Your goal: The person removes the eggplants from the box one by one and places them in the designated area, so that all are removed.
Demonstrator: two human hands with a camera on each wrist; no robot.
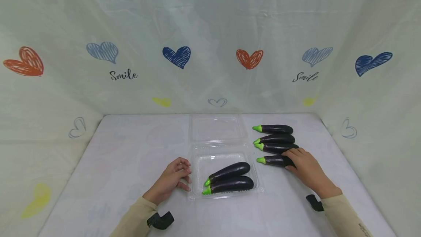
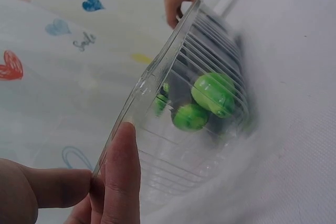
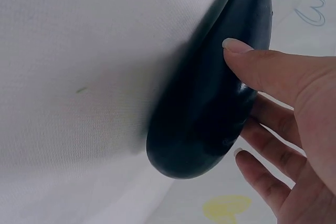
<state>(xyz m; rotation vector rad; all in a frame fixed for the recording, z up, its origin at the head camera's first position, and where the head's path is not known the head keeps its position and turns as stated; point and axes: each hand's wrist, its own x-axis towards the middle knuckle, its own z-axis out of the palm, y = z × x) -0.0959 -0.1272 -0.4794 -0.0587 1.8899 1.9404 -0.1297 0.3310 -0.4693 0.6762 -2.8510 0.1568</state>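
Observation:
A clear plastic clamshell container (image 1: 217, 196) lies with its lid (image 1: 217, 129) folded back; two dark eggplants (image 1: 230, 171) with green stem ends are in its base. At the base's left side, my left hand (image 1: 171, 178) pinches the rim (image 2: 140, 85) between thumb and finger, as the left wrist view shows. To the right of the container, several more eggplants (image 1: 274, 129) lie in a loose column on the table. My right hand (image 1: 307, 167) grips the nearest eggplant (image 3: 205, 114) at its thick end, thumb on one side and fingers on the other.
The white-covered table (image 1: 131, 145) meets a pale curtain (image 1: 210, 21) printed with hearts and lettering at the back and sides. Black wrist mounts (image 1: 161, 221) sit at both sleeves. The held eggplant lies close in front of the others.

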